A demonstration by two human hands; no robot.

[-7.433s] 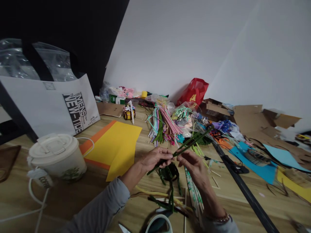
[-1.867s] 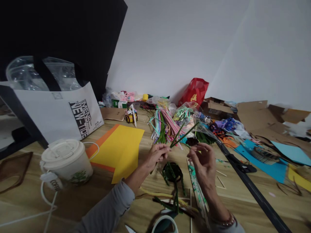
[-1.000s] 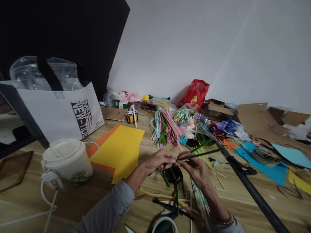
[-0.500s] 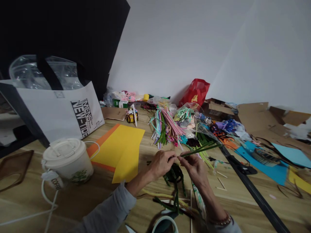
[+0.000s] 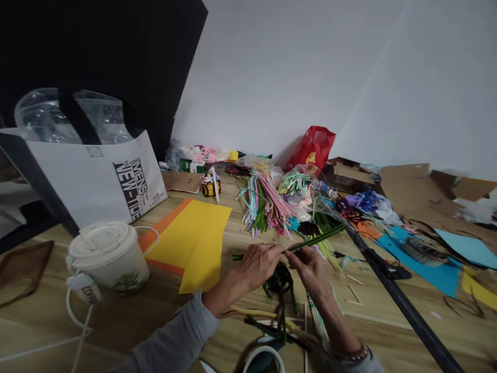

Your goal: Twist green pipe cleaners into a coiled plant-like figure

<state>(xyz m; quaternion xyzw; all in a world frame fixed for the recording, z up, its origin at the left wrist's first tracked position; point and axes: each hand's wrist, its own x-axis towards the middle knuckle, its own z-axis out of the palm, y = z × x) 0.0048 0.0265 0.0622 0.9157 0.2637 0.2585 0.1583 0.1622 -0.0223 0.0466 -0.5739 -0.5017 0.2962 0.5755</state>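
Both my hands are closed around green pipe cleaners (image 5: 324, 238) held above the table's middle. My left hand (image 5: 261, 263) grips them, with a short green end poking out on its left side. Close beside it, my right hand (image 5: 308, 265) pinches the same stems, whose long ends reach to the upper right. The fingertips nearly meet, and the spot between them is partly hidden. Under the hands lies a dark green pipe-cleaner piece (image 5: 281, 282) with dangling strands. Nearer me are a roll of tape (image 5: 264, 359) and several loose sticks and stems.
A big pile of coloured pipe cleaners (image 5: 267, 204) lies beyond my hands. Yellow paper sheets (image 5: 190, 233), a lidded white cup (image 5: 111, 256) and a white shopping bag (image 5: 97, 176) stand left. On the right are a black bar (image 5: 407, 305), blue paper (image 5: 430, 269) and cardboard boxes (image 5: 411, 191).
The green pipe cleaners have shifted left through my hands: more shows on the left, less on the right. The left fingers have curled over more.
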